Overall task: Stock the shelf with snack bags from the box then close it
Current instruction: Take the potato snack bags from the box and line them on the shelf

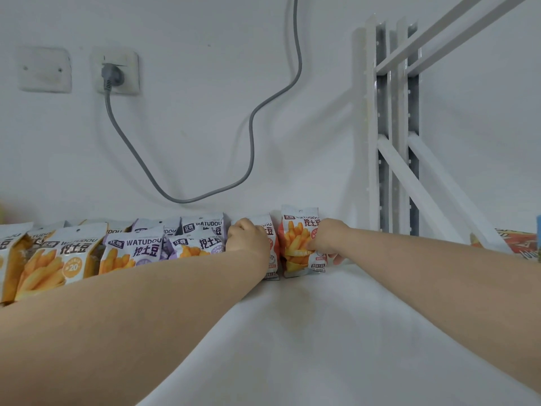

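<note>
Holding upright, front-facing: left grip [247, 240] white bag [272, 259], right grip [328, 234] orange bag [295, 244].

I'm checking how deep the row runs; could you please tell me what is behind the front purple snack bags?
A second row of purple bags stands behind the front purple bags, with the white wall beyond. Only their tops show; their lower halves are covered.

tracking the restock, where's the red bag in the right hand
Head view, centre: the red snack bag stands upright at the row's right end, gripped by the right hand.
</note>
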